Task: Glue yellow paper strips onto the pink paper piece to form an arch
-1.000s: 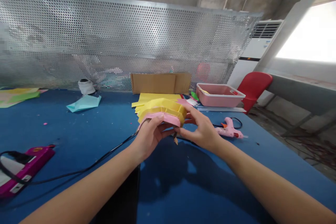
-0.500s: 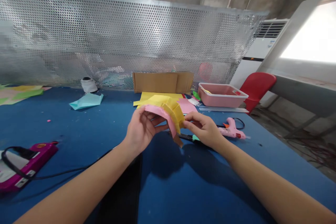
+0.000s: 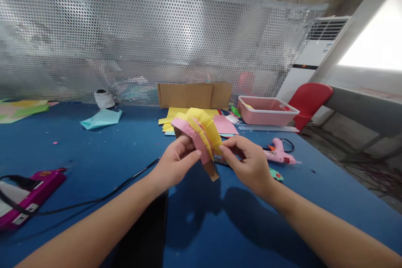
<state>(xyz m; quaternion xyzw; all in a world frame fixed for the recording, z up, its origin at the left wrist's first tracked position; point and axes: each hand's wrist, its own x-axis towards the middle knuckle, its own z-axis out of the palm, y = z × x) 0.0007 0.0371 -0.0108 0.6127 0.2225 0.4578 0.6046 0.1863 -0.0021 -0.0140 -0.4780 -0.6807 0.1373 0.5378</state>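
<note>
A curved paper craft piece (image 3: 192, 133) is held up above the blue table, with a pink band, a pleated yellow paper ruffle (image 3: 207, 127) and a brown cardboard end (image 3: 211, 171) pointing down. My left hand (image 3: 180, 159) is closed on the pink band, its thumb on the outside and the fingers tucked behind. The thumb and forefinger of my right hand (image 3: 246, 161) pinch the lower right edge of the yellow ruffle. Partly hidden behind my right hand lies a tool with a green handle (image 3: 276, 174).
A pink hot glue gun (image 3: 279, 153) lies to the right, below a pink basket (image 3: 266, 111). Yellow and pink sheets (image 3: 225, 124) sit before a cardboard piece (image 3: 188, 96). On the left are folded light-blue paper (image 3: 102, 119) and a magenta power strip (image 3: 40, 192) with a black cable.
The craft piece has turned so more of its pink band and yellow ruffle face me. My left thumb has moved onto the band's outside; my right hand still pinches the ruffle.
</note>
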